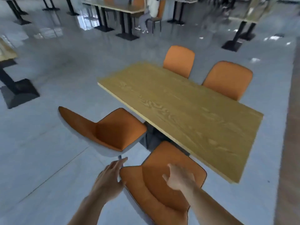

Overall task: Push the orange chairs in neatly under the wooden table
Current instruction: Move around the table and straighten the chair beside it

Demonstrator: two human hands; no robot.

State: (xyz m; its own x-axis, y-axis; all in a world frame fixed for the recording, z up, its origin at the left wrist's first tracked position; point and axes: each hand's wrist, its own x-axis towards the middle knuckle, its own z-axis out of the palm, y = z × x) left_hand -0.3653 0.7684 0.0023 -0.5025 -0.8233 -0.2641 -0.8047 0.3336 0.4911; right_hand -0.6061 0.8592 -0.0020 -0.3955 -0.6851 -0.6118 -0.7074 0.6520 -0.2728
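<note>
A wooden table stands in the middle of the head view. Two orange chairs sit tucked against its far side. On the near side, one orange chair stands pulled out and turned to the left. A second near orange chair is right below me, its seat front just under the table edge. My left hand rests with fingers spread against the left edge of its backrest. My right hand hovers open over the seat and backrest; whether it touches is unclear.
Grey tiled floor surrounds the table. A black table base stands at the left. More tables and chairs fill the back, where a person sits. A brown strip runs along the right.
</note>
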